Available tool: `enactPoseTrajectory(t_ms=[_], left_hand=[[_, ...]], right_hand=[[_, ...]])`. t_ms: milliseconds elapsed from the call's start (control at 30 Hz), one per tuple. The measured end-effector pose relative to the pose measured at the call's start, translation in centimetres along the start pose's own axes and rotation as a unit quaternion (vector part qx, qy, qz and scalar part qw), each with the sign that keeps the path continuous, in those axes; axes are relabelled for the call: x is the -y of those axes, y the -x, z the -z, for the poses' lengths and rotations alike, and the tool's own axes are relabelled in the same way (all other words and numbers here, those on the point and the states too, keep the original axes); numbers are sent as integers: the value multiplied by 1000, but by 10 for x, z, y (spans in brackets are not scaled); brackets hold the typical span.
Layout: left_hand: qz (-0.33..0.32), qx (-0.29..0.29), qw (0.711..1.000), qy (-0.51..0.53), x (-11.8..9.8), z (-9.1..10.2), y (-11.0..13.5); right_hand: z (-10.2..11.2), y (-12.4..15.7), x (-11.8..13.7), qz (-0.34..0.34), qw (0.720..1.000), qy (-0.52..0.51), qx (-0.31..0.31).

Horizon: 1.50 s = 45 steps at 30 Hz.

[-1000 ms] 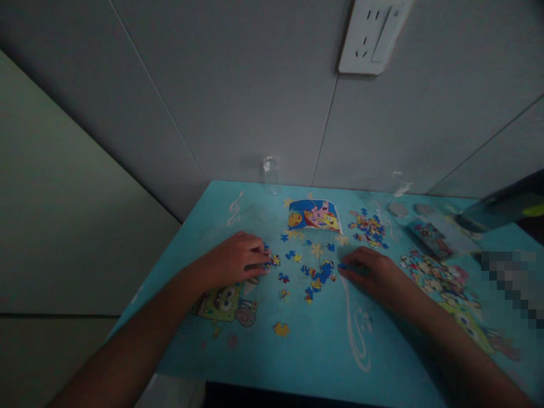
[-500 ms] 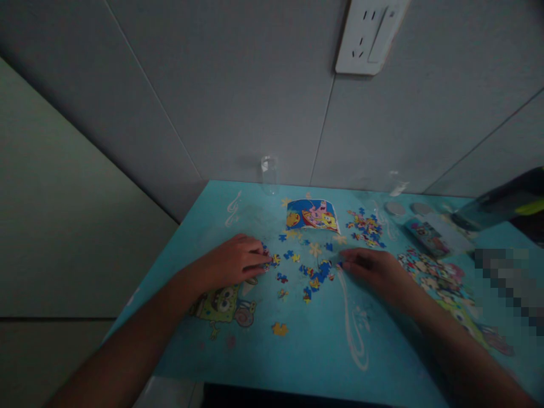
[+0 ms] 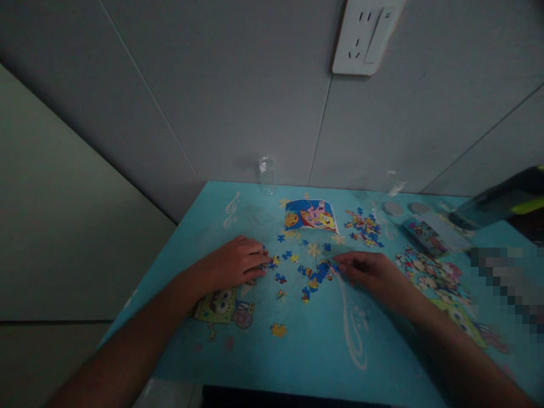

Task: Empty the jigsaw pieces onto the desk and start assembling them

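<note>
My left hand (image 3: 240, 264) rests on the blue table, its fingers stretched over a small cluster of puzzle pieces (image 3: 274, 261) that they partly cover. My right hand (image 3: 362, 267) pinches a small blue puzzle piece (image 3: 335, 268) between thumb and fingertips. That piece is at the right edge of a joined group of blue and yellow puzzle pieces (image 3: 319, 276); whether they touch I cannot tell. Several loose pieces lie between my hands, with a yellow piece (image 3: 278, 330) nearer to me. Behind them lies a slightly curled picture card (image 3: 310, 215) with cartoon figures.
A clear plastic cylinder (image 3: 267, 175) stands by the wall. A pile of pieces (image 3: 364, 228) lies at back right, and a larger pile (image 3: 431, 275) beyond my right forearm. Round lids (image 3: 393, 208), a printed box (image 3: 425, 236) and a dark bottle (image 3: 493, 198) are farther right.
My right hand has moved slightly left with its piece, closer to the joined group. My left hand stays in place. The camera view has shifted a little.
</note>
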<state>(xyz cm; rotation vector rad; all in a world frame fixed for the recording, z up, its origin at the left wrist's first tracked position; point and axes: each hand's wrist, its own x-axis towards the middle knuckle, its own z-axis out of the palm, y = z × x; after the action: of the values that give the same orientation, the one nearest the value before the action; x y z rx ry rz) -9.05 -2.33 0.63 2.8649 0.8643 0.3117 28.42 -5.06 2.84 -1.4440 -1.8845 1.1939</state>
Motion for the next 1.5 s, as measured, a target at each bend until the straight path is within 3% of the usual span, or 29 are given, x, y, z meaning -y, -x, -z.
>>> enactPoseTrajectory(t_ms=[233, 667, 1167, 1267, 1333, 1500], left_hand=[[44, 11, 999, 19, -1, 6, 0], [4, -32, 999, 17, 0, 4, -2], [22, -43, 992, 113, -7, 3, -6], [8, -88, 973, 213, -24, 5, -14], [35, -117, 945, 304, -42, 2, -22], [133, -84, 831, 534, -84, -17, -38]], right_hand=[[0, 0, -5, 1, 1000, -9, 21], [1, 0, -5, 25, 999, 21, 14], [-7, 1, 1, 21, 999, -2, -35], [-16, 3, 10, 32, 997, -46, -52], [-25, 5, 17, 44, 994, -92, -49], [-51, 11, 28, 56, 980, -190, -21]])
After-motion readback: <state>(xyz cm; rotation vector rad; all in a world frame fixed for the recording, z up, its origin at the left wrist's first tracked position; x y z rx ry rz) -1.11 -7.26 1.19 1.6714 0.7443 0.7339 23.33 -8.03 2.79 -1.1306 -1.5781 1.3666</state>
